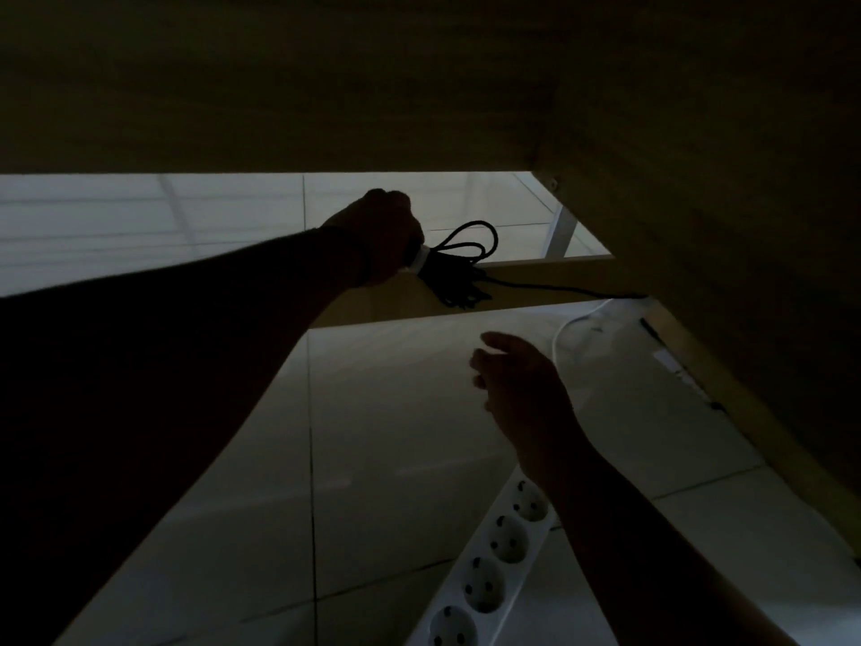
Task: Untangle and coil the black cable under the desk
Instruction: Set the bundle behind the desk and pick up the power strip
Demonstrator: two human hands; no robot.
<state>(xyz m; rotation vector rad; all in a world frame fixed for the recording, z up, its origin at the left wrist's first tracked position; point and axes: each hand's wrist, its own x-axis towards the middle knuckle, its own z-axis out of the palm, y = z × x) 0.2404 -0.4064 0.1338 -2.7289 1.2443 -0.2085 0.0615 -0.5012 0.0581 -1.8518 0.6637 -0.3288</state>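
Observation:
Under the dark desk, my left hand [377, 235] is a closed fist around a bundle of black cable [459, 272]. Loops stick out to the right of the fist, some upward and several hanging down over a wooden crossbar. A pale band or tie shows where the fist meets the bundle. One strand of the cable runs on to the right along the crossbar into shadow. My right hand [517, 389] hovers lower, over the floor, fingers loosely apart and holding nothing, well apart from the bundle.
The desk underside [419, 76] fills the top of the view, with its side panel [745, 226] at right. A wooden crossbar [536, 291] spans the middle. A white power strip [494, 561] lies on the tiled floor below my right forearm. A white cord [577, 319] curves near the panel.

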